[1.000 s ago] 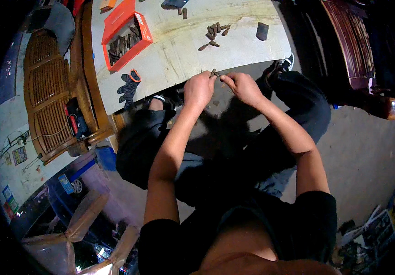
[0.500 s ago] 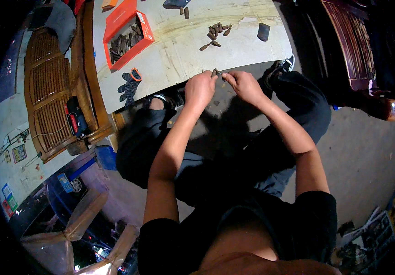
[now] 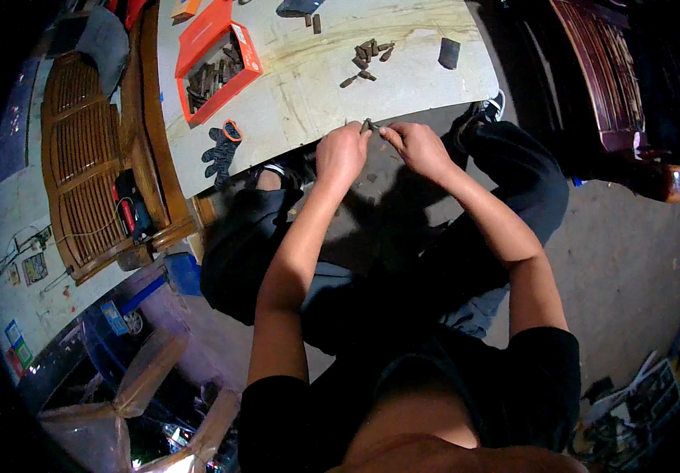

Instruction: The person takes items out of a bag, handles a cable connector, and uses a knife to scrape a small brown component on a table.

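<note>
My left hand (image 3: pixel 341 154) is closed on a small dark brown piece (image 3: pixel 367 125), which stands up from its fingertips at the near edge of the white table (image 3: pixel 300 98). Beside it my right hand (image 3: pixel 420 150) is pinched, its thumb and fingertips at a thin dark thing touching or almost touching that piece; what it grips is too small to name. Farther back on the tabletop lies a loose group of short dark brown pieces (image 3: pixel 368 52), similar in colour. Several more fill an open orange box (image 3: pixel 228 96) at the left.
A grey knitted glove with an orange cuff (image 3: pixel 221 154) lies on the table's left corner. At the right is a dark flat square (image 3: pixel 449 54). Wooden slatted benches stand left (image 3: pixel 83 169) and right (image 3: pixel 600 75) of the table. My knees are under its near edge.
Both hands stay together at the table edge with only a slight shift of the fingers. The whole view has moved a little; the things on the table lie as before.
</note>
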Demonstrator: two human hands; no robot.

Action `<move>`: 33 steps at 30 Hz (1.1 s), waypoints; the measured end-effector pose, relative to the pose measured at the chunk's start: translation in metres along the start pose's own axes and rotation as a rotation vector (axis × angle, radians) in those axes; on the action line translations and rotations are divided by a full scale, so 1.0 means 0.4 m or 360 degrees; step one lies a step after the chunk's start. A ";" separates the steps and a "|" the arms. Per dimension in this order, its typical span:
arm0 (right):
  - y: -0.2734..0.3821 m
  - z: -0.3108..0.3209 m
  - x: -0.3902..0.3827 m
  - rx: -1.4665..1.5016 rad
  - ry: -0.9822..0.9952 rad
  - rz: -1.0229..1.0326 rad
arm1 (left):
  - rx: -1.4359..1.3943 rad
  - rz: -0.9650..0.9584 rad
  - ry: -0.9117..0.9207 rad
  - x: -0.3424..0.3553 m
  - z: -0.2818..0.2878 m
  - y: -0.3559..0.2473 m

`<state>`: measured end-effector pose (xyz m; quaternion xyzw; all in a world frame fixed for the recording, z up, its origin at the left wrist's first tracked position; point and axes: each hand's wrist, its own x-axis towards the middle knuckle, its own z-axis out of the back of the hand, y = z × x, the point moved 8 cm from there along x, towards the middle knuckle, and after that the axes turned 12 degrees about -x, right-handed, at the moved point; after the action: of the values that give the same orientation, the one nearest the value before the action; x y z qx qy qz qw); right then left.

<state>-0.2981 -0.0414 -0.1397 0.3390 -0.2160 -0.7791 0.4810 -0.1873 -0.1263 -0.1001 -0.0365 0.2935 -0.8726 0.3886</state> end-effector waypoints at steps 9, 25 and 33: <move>0.008 0.017 -0.014 0.0123 -0.0091 0.0061 | -0.0029 -0.0044 -0.0041 -0.004 0.003 -0.005; 0.006 0.022 -0.004 0.0010 -0.0070 0.0043 | -0.0006 -0.0001 0.0012 0.001 0.001 -0.005; 0.009 0.027 -0.003 -0.0006 -0.0112 -0.0002 | -0.0046 -0.0007 -0.0009 -0.002 0.005 -0.009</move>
<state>-0.3033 -0.0417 -0.1295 0.3106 -0.2311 -0.7912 0.4735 -0.1884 -0.1247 -0.0964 -0.0452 0.3050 -0.8690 0.3870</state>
